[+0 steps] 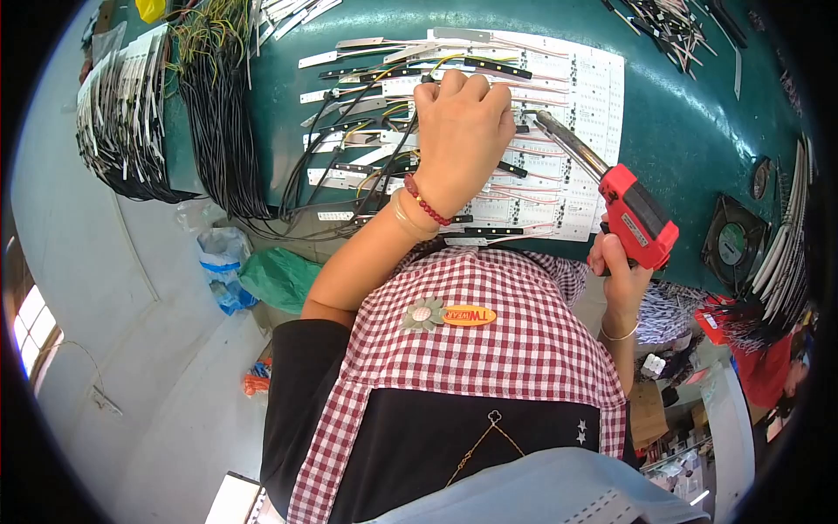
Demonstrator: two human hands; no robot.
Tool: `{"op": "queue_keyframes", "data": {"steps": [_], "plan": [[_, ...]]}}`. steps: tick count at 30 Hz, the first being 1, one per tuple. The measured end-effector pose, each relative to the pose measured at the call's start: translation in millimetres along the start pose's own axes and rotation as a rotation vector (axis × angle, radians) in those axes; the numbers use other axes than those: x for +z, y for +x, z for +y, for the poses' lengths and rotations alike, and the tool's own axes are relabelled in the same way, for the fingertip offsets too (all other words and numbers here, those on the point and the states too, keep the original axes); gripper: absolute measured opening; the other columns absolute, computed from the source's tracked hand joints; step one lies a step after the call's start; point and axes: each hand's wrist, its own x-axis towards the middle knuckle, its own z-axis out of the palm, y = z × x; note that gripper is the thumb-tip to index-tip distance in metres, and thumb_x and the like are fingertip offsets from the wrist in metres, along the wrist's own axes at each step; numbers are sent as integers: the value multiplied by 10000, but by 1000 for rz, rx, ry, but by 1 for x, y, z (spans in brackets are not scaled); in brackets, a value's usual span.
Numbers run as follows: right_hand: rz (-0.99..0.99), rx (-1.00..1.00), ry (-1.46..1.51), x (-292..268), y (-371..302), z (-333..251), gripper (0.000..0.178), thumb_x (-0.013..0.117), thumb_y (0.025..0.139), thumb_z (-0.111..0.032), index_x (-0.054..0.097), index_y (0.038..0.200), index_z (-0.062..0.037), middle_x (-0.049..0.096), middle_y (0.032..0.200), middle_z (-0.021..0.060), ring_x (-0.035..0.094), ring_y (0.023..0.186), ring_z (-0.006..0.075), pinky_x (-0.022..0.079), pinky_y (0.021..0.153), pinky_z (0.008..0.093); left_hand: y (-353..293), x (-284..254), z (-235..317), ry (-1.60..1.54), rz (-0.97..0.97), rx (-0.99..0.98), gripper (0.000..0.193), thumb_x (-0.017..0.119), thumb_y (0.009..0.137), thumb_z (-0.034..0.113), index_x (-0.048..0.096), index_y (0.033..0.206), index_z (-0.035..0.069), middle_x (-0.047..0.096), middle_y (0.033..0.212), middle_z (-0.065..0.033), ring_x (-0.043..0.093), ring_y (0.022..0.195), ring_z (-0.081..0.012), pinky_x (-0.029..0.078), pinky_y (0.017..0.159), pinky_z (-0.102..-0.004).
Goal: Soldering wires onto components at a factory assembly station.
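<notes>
My right hand [621, 278] grips a red and black soldering gun [642, 210]. Its metal tip points up and left, close to the fingertips of my left hand [464, 122]. That left hand is bent over the work with its fingers curled in, and what they pinch is hidden beneath them. Under both lies a white printed circuit board sheet [598, 131]. Across its left half are several narrow black and white light strips [497, 67] with thin wires. Black cables [301, 170] run from these strips toward the left.
On the green table [698, 131], a thick bundle of black cables [218, 131] and a stack of strips [122, 122] hang over the left edge. A small black fan [731, 244] and a bundle of white cables [790, 227] are at right. Loose strips [659, 31] lie at the far right.
</notes>
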Motion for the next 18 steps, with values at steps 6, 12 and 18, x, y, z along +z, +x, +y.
{"op": "queue_keyframes", "data": {"steps": [6,12,18], "plan": [[20,78,-44,8,-8,0,191,538,868,-93,510,1000,43,478,570,34,415,452,88,340,440,228,-5,-9,-2,38,-41,-16,96,644,682,91,551,692,113,508,688,9,489,736,-197,325,699,-362],[-32,53,-60,10,-5,-6,168,546,868,-123,524,918,35,485,577,35,427,451,90,339,431,228,-4,-11,-2,25,-64,-6,89,640,687,99,553,689,116,516,689,4,487,730,-195,318,695,-359],[51,88,-36,14,-7,-4,198,537,871,-143,539,742,7,480,563,33,428,445,91,335,427,219,-3,-11,-2,33,-81,-18,81,637,691,103,557,686,116,529,694,4,490,730,-198,316,695,-360]]}}
